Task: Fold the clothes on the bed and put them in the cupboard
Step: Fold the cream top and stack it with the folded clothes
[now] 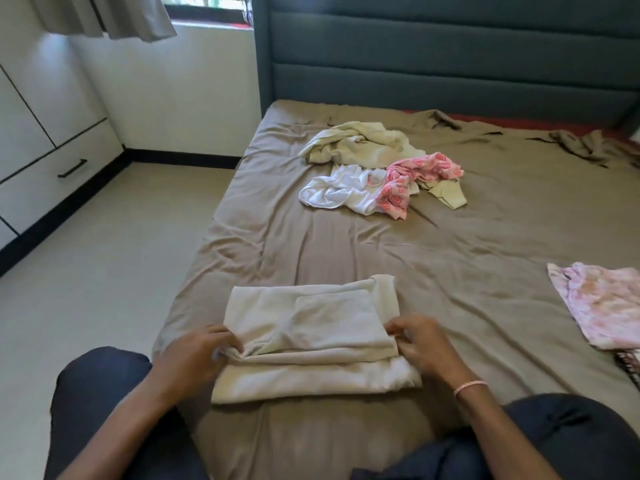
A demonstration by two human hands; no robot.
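Cream garment (311,337) lies part-folded on the brown-sheeted bed (346,244), at the end farthest from the padded headboard (450,53). The left hand (194,355) and right hand (420,344) pinch its side edges. Crumpled clothes (363,174) lie nearer the headboard, with a white cupboard (52,133) to its left.

I have the folded garment (304,327) lying on the bed (381,258), at its near end, straight ahead of me. The left hand (194,355) grips its left edge and the right hand (422,344) pinches its right edge. Farther up the bed, before the headboard (433,53), lies a heap of loose clothes (374,174). Another garment (602,306) lies spread at the bed's right edge, well apart from both. Left of the bed runs the floor (104,254), and beyond it, along the left wall, stands the cupboard (45,133).
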